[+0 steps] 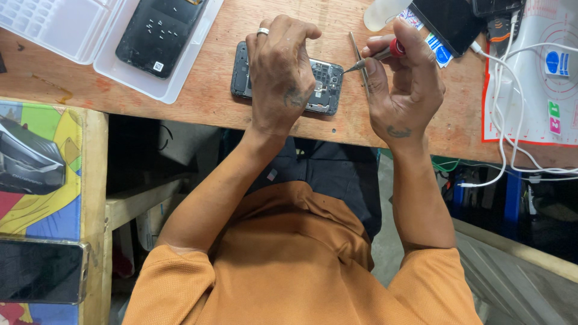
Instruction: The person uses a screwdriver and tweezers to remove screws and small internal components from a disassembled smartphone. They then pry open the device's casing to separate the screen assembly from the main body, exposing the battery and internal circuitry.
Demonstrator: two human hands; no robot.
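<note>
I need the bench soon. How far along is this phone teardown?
Done: the back cover is off, lying in the white plastic tray with loose screws on it. In hand: the left hand steadies the opened dark phone; the right hand works a red-collared screwdriver at its top. Left: the board looks still in place.

An opened phone [325, 84] lies on the bench [198, 102], near its front edge. The left hand [280, 72] rests on the phone. Just right of it, the right hand [400, 78] holds a screwdriver [376, 55], tip over the phone's right end. Tweezers [359, 60] lie between the hands. Left of the phone a back cover [159, 33] lies in a tray [150, 84]. A mat [530, 90] with cables [503, 102] lies at the far right. Another phone [39, 271] lies on a side table at the lower left.
</note>
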